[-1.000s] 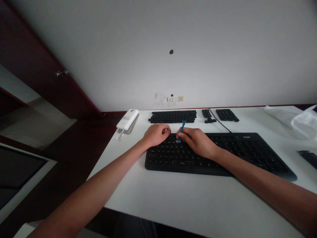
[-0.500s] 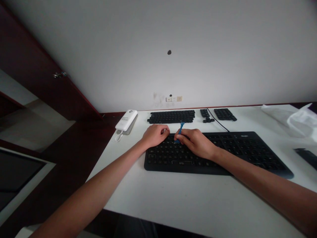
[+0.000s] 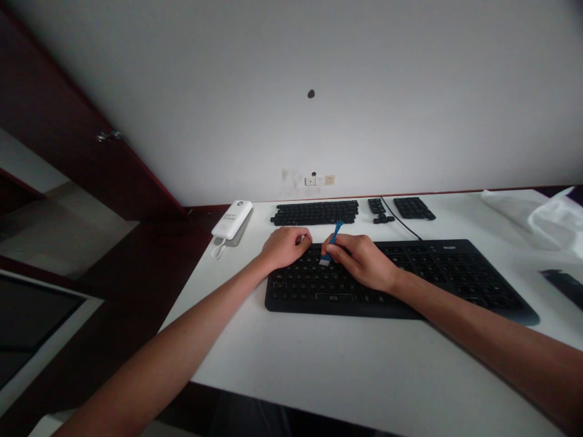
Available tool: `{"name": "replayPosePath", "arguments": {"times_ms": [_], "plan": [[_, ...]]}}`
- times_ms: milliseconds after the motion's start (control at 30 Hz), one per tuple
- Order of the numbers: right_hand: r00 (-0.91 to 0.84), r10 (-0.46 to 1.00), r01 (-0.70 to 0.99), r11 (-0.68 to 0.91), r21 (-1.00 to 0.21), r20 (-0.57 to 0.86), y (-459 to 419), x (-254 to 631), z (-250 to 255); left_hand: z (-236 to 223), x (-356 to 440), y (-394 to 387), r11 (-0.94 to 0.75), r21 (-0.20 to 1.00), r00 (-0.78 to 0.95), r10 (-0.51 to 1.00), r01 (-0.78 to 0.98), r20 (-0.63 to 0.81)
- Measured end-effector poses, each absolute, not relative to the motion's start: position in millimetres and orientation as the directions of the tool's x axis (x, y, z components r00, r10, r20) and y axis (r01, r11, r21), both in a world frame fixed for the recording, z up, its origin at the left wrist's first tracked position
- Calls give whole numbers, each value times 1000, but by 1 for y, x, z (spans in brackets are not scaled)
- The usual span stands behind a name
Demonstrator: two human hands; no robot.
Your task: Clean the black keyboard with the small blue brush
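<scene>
A black keyboard base lies on the white table, its key caps off and its key sockets bare. My right hand is closed in a pinch around a small blue brush. The brush's pale bristles point down onto the sockets in the left half of the base, and its splayed blue end sticks up above my fingers. At the back left corner of the base, my left hand rests with curled fingers against its edge; the fingertips are partly hidden.
Removed black key caps lie in rows behind the base, with more caps to the right. A white power bank sits at the back left. A cable runs backward. At right are a white plastic bag and a black strip.
The brush has shifted slightly in my right hand's pinch; its bristles now show lower and a little more toward me. My left hand stays in place.
</scene>
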State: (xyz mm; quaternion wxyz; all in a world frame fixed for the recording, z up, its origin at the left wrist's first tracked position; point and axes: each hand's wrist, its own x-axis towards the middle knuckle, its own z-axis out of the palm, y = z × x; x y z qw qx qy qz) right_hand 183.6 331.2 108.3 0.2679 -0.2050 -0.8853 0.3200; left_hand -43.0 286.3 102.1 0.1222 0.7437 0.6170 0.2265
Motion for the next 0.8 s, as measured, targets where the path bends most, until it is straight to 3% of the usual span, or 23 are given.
{"name": "replayPosePath", "arguments": {"times_ms": [800], "plan": [[-796, 504, 170, 717, -676, 334, 330, 185, 112, 101, -44, 287, -201, 452, 133, 975, 869, 177]]}}
